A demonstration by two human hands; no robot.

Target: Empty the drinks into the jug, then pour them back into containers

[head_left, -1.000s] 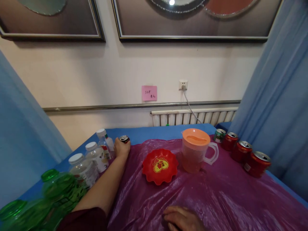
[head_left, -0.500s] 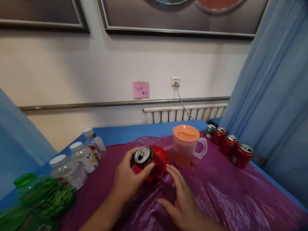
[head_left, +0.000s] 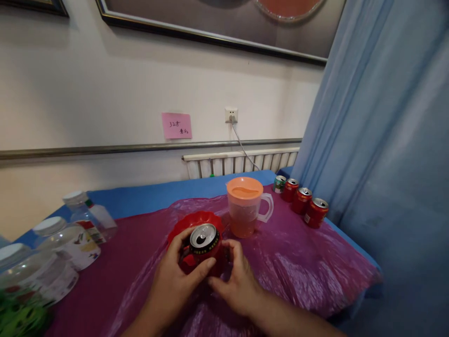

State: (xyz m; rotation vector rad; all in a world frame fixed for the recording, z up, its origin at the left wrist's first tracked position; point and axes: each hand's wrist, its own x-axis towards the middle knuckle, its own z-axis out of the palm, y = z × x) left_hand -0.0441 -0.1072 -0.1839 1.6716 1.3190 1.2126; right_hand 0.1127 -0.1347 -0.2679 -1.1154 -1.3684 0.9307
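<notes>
A red drink can [head_left: 206, 248] with a black-and-yellow band under its silver top stands nearly upright in front of me, its tab opening uncovered. My left hand [head_left: 175, 274] wraps round its left side, thumb across the front. On the other side, the fingers and thumb of my right hand [head_left: 236, 278] close against the can's lower part. Just behind it lies a red dish [head_left: 198, 218] with a scalloped rim, partly hidden by the can and my left hand. A clear pitcher [head_left: 242, 213] with an orange lid and orange liquid stands to the right of the dish.
A row of red cans [head_left: 316, 214] and one green can [head_left: 279, 184] lines the right edge. White-capped clear jars [head_left: 66, 243] stand at left. Wrinkled purple plastic [head_left: 280, 262] covers the blue table [head_left: 136, 200]. A blue curtain [head_left: 368, 140] hangs at right.
The can has come nearer me, off the red dish, and sits more upright. My right hand has moved in from beside the dish onto the can. The view has turned right.
</notes>
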